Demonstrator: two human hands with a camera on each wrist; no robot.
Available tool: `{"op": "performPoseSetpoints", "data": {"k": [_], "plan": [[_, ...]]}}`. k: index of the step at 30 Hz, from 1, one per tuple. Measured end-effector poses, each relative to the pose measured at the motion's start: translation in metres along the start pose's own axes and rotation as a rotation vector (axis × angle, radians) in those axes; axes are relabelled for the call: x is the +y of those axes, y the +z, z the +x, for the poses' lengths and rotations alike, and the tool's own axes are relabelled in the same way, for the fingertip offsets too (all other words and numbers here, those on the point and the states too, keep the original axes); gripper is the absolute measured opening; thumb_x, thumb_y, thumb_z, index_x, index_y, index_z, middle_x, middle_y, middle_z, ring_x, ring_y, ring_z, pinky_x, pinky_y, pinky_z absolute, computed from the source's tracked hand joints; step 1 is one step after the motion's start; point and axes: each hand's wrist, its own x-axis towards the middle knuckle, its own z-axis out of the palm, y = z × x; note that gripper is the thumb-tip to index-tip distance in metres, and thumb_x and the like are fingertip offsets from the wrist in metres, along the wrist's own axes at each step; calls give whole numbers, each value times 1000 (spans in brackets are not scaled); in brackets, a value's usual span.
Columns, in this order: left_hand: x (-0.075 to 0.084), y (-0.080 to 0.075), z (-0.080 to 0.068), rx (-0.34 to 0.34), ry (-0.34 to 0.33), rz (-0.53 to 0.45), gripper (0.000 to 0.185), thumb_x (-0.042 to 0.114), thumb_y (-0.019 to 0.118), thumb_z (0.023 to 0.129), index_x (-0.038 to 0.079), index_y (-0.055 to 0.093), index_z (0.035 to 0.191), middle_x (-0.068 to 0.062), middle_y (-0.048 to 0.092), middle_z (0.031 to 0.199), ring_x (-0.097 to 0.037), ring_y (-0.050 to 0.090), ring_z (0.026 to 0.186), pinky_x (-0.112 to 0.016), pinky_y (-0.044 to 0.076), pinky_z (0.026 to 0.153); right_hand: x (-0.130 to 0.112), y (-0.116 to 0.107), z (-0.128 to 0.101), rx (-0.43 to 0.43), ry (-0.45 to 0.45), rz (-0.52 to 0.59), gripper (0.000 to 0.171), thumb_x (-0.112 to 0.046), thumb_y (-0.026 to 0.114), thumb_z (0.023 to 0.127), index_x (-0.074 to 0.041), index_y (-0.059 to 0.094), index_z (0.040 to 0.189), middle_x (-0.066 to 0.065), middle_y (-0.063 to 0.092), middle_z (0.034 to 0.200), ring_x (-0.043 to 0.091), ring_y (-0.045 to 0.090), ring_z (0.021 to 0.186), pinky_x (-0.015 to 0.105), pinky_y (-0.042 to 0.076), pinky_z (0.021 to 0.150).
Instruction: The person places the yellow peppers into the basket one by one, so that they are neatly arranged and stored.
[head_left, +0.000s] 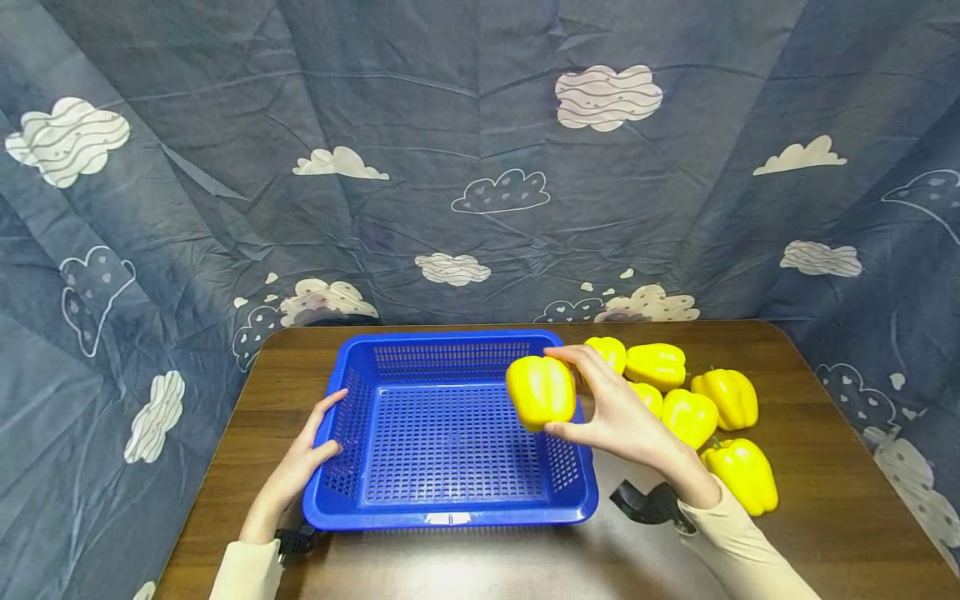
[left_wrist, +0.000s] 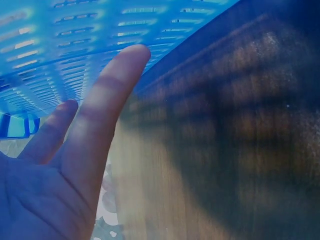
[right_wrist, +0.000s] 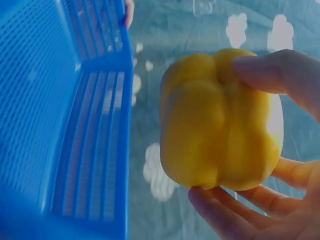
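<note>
My right hand (head_left: 626, 412) grips a yellow bell pepper (head_left: 540, 392), thumb on one side and fingers on the other. In the head view this pepper appears over the right end of a blue plastic basket (head_left: 450, 521); in the right wrist view the pepper (right_wrist: 220, 130) shows beside the basket wall (right_wrist: 95, 145). My left hand (head_left: 296, 462) holds the basket's left rim, two digits reaching over it. Other fingers (left_wrist: 107, 95) of that hand lie extended by the slotted outer wall in the left wrist view. No pepper shows inside the basket.
Several more yellow bell peppers (head_left: 690, 417) lie in a group on the wooden table (head_left: 817, 517), right of the basket. Some are partly hidden behind the right hand. A dark curtain with cloud prints (head_left: 480, 125) hangs behind and beside the table.
</note>
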Motion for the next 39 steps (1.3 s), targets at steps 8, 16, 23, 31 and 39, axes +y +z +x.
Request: {"op": "performPoseSetpoints", "data": {"k": [8, 16, 23, 31, 39], "plan": [[3, -1, 0, 0, -22, 11, 75, -4, 45, 83, 14, 18, 150, -27, 14, 148, -46, 29, 123, -47, 41, 87, -22, 32, 52, -72, -75, 71, 80, -25, 84, 66, -10, 45, 135, 4, 48, 126, 19, 48, 108, 38, 47, 87], [10, -13, 6, -97, -64, 49, 74, 4, 52, 91, 17, 13, 152, -30, 9, 149, -57, 29, 124, -52, 48, 81, -28, 62, 86, -130, -152, 103, 77, -25, 83, 67, -9, 47, 133, 6, 49, 124, 19, 49, 107, 40, 45, 88], [16, -19, 21, -176, -74, 61, 81, 0, 52, 87, 17, 9, 153, -31, 6, 149, -59, 30, 122, -54, 49, 79, -30, 87, 106, -174, -115, 113, 76, -24, 83, 66, -6, 48, 131, 9, 49, 121, 21, 49, 105, 35, 43, 87], [14, -14, 21, -113, -70, 129, 79, -8, 48, 81, 13, 18, 150, -30, 12, 150, -55, 32, 124, -53, 47, 84, -24, 122, 125, -198, -42, 123, 77, -23, 83, 65, -3, 48, 130, 12, 49, 119, 23, 51, 101, 34, 44, 85], [12, -6, 23, 2, -64, 195, 76, -8, 47, 76, 14, 29, 146, -26, 25, 146, -47, 41, 117, -47, 44, 84, -14, 161, 137, -198, 22, 84, 77, -24, 83, 66, -4, 47, 131, 14, 49, 118, 24, 52, 100, 32, 44, 85]]}}
